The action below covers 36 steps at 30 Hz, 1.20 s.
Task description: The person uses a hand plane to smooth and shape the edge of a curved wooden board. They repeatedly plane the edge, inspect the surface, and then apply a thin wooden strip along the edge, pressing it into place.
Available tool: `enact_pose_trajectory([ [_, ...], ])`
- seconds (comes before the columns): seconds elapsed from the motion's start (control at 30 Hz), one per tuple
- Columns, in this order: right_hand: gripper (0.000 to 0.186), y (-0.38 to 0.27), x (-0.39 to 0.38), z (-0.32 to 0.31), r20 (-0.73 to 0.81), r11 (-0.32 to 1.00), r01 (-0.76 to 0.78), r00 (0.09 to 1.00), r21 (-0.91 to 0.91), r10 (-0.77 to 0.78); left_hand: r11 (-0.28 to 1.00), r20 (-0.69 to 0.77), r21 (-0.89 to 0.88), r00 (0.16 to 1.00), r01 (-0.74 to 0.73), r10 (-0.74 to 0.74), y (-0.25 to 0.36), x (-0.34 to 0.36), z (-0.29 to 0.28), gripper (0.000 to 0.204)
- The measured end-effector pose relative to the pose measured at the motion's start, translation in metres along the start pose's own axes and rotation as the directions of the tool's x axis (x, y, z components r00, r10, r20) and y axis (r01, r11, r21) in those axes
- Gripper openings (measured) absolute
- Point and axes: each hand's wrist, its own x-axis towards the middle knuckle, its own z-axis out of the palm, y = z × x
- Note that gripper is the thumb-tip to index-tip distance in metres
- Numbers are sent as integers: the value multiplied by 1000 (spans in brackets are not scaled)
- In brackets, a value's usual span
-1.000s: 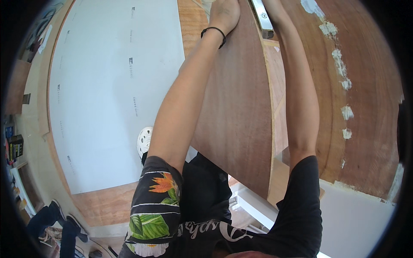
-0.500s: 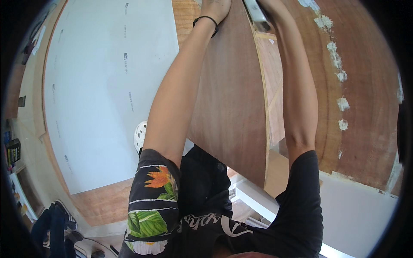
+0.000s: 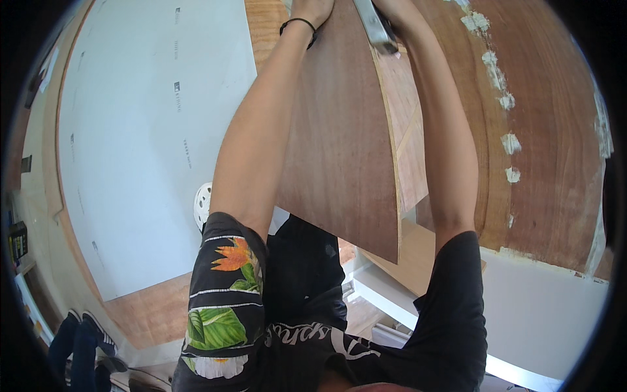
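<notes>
A brown plywood panel (image 3: 343,157) with a pale cut edge stands between my bare forearms. Resting at the panel's far part is my left hand (image 3: 312,9), a dark band at its wrist; its fingers are cut off by the top of the picture. My right hand (image 3: 398,18) is closed on a long silver metal tool (image 3: 377,29), whose near end lies by the panel's right edge. The tool's far end and most of the fingers of this hand are out of view.
A white sheet (image 3: 157,150) on a plywood backing covers the left. Brown boards with white filler patches (image 3: 511,144) stand at right. A white perforated object (image 3: 203,206) shows beside my left arm. Another person's legs (image 3: 80,343) are at lower left.
The whole view has shifted slightly, with the scene sliding left and up. The silver tool has come a little nearer along the panel edge and now shows sharper. Both hands keep their places.
</notes>
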Motion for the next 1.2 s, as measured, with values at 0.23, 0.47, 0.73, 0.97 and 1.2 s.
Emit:
enact_pose_trajectory([
  [0.23,78,1,-9,3,106,982,34,993,183,-55,998,53,-58,998,-26,29,-8,8,-5,62],
  [0.47,80,-16,-49,1,-6,989,-135,991,59,136,997,49,-70,998,-26,29,-7,7,-6,62],
  [0.73,79,-38,-120,-16,-77,984,-164,983,73,170,996,61,-83,997,-33,38,-11,12,-4,62],
  [0.97,79,-90,-257,-46,59,905,-424,905,37,422,992,56,-128,998,-5,12,-18,18,-2,64],
  [1.2,93,-133,-377,-78,-136,660,-637,671,397,729,975,27,-221,1000,1,5,1,6,-7,67],
])
